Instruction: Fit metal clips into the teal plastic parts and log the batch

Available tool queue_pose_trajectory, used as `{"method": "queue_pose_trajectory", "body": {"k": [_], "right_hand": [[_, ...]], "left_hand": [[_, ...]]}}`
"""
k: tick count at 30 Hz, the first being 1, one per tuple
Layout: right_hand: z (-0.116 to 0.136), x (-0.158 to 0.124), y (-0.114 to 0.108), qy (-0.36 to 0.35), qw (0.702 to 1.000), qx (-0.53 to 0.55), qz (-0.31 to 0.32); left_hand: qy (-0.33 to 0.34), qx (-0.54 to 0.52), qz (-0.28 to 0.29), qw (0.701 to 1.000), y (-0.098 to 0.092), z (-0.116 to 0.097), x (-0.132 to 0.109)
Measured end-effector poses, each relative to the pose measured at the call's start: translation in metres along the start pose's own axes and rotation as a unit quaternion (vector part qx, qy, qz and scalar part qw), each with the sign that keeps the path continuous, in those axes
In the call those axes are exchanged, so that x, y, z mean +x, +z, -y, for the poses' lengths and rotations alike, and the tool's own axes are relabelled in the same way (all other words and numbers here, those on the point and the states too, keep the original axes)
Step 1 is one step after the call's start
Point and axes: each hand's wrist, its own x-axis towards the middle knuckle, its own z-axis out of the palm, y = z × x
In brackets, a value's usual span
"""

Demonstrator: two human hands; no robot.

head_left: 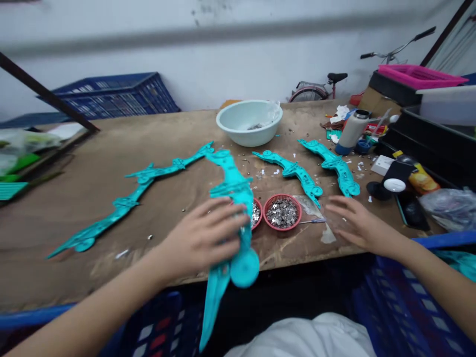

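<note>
Blade [232, 186] half off the table [111, 267]
The left hand [203, 238] clasps it, fingers together across it, tip hanging past the edge; a slip drops it or sweeps the basket [282, 212] of metal bits. The right hand [357, 223] hovers, fingers spread.

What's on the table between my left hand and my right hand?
In the head view, two small red baskets of shiny metal bits sit between the left hand on the teal piece and right hand, plus a thin tool by the right one.
</note>
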Motion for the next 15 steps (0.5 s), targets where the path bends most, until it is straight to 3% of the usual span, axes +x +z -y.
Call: {"method": "queue_pose_trajectory", "body": {"k": [2, 4, 6, 8, 10, 11, 13, 15], "right_hand": [[0.021, 0.002, 0.0, 0.003, 0.995, -0.002, -0.096], [0.051, 0.004, 0.006, 0.042, 0.987, 0.096, -0.119], [0.083, 0.006, 0.02, 0.085, 0.956, 0.277, -0.036], [0.112, 0.01, 0.037, 0.119, 0.892, 0.43, 0.075], [0.131, 0.016, 0.052, 0.146, 0.853, 0.489, 0.112], [0.136, 0.019, 0.057, 0.148, 0.855, 0.487, 0.097], [0.135, 0.025, 0.062, 0.116, 0.888, 0.44, 0.072], [0.124, 0.028, 0.062, 0.058, 0.92, 0.37, 0.113]], "left_hand": [[0.078, -0.009, 0.0, 0.997, -0.007, -0.047, -0.001], [0.131, -0.007, -0.012, 0.991, -0.004, -0.08, 0.003], [0.171, 0.028, -0.03, 0.984, 0.005, -0.103, 0.011], [0.186, 0.08, -0.039, 0.979, 0.016, -0.121, 0.022], [0.184, 0.108, -0.032, 0.976, 0.023, -0.138, 0.033], [0.182, 0.111, -0.025, 0.977, 0.025, -0.145, 0.036], [0.177, 0.107, -0.009, 0.978, 0.025, -0.157, 0.036], [0.138, 0.101, 0.007, 0.985, 0.024, -0.164, 0.026]]}}
